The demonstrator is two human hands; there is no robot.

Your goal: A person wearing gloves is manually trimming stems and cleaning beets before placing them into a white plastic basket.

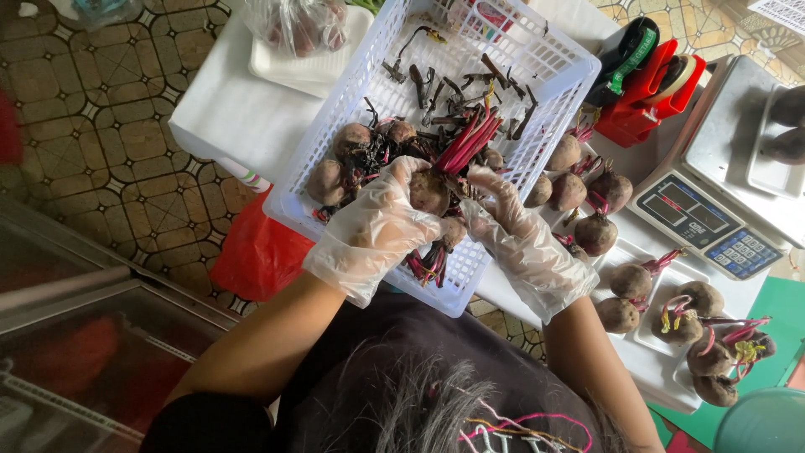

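- The white surface (226, 109) carries everything here, with a patterned tile floor (109, 126) visible beside it
- A white plastic lattice basket (537, 50) sits in the middle of it; its near end holds a pile of unsorted dark beetroots with red stalks (352, 138), its far end only loose stem scraps
- A grey digital weighing scale (713, 222) stands on the person's right, with a red tape dispenser (646, 92) beyond it
- Shallow white foam trays (671, 289) to the right already hold several beetroots each, so I judge a good share sorted out, while the basket's pile is left to go through
- The left hand (377, 231), in a clear disposable glove, is closed around one round beetroot (429, 191) held just above the basket's near end
- The right hand (511, 226), gloved alike, has its fingers narrowed at that beetroot's stalk side, touching it
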